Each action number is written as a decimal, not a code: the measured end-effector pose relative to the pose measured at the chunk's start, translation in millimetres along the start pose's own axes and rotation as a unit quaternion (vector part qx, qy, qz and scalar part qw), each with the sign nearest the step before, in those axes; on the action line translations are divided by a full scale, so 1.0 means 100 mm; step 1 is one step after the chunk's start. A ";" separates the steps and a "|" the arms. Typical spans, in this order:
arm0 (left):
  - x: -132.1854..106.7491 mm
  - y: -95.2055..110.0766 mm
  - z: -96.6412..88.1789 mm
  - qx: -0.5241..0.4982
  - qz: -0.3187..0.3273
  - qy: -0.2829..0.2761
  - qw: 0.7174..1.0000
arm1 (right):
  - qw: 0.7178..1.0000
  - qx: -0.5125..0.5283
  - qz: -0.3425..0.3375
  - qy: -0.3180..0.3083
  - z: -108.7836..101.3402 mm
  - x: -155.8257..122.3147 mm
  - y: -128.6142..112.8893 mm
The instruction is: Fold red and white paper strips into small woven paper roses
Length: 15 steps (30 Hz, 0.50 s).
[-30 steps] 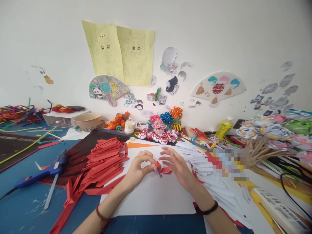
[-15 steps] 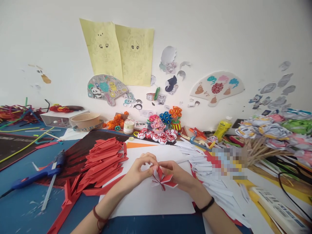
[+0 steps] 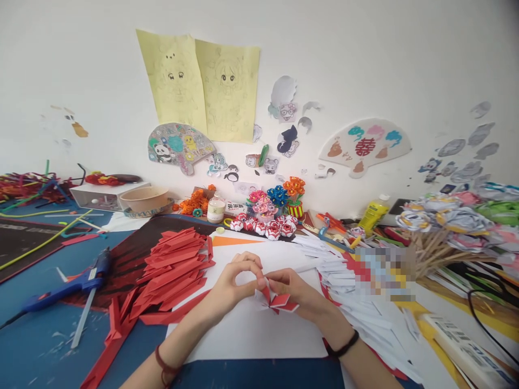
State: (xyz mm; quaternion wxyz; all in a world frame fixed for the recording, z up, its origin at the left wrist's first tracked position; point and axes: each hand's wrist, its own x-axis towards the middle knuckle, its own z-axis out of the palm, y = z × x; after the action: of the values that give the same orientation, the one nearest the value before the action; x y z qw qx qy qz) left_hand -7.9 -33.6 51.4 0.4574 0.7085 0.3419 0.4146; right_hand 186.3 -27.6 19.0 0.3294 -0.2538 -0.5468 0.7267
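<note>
My left hand (image 3: 232,285) and my right hand (image 3: 300,293) meet over a white sheet (image 3: 251,329) and both pinch a small folded red-and-white paper piece (image 3: 275,298). The left thumb and forefinger close on its left tip; the right fingers curl over its right side. A pile of folded red paper strips (image 3: 172,267) lies just left of my left hand. A heap of folded white strips (image 3: 348,297) spreads to the right of my right hand.
A blue glue gun (image 3: 68,286) lies at the left on the blue mat. Finished red-and-white paper balls (image 3: 265,228) and small paper flower pots (image 3: 284,197) stand behind. Paper flowers on sticks (image 3: 441,227) fill the right. A power strip (image 3: 466,346) lies at front right.
My right hand has closed from spread fingers onto the paper piece and drawn it slightly toward me. The left hand keeps its pinch.
</note>
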 end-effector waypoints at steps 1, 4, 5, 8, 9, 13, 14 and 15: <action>0.00 -0.01 0.01 0.002 -0.002 0.005 1.000 | 1.000 -0.006 0.001 0.001 0.00 0.00 -0.01; 0.01 -0.04 0.03 0.012 -0.007 0.018 1.000 | 1.000 -0.025 0.002 -0.001 0.00 -0.01 -0.03; 0.01 -0.05 0.03 0.015 -0.006 0.022 1.000 | 1.000 -0.029 0.002 -0.002 0.00 -0.01 -0.03; 0.01 -0.07 0.05 0.014 -0.002 0.034 0.999 | 1.000 -0.022 -0.002 -0.005 0.02 0.00 -0.02; 0.01 -0.08 0.05 0.012 0.000 0.036 0.999 | 1.000 -0.017 -0.006 -0.007 0.02 0.01 -0.01; 0.00 -0.08 0.07 0.011 0.011 0.049 0.999 | 1.000 -0.013 -0.021 -0.010 0.05 0.01 0.02; 0.00 -0.08 0.07 0.014 0.015 0.052 0.998 | 1.000 -0.014 -0.021 -0.010 0.05 0.01 0.02; 0.00 -0.08 0.07 0.019 0.017 0.053 0.998 | 1.000 -0.016 -0.019 -0.009 0.06 0.00 0.02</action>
State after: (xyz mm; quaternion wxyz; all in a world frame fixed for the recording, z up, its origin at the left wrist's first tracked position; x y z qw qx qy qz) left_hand -2.5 -32.9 42.2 0.4178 0.6999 0.3613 0.4528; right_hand 181.4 -31.4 19.1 0.3338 -0.2418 -0.5658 0.7141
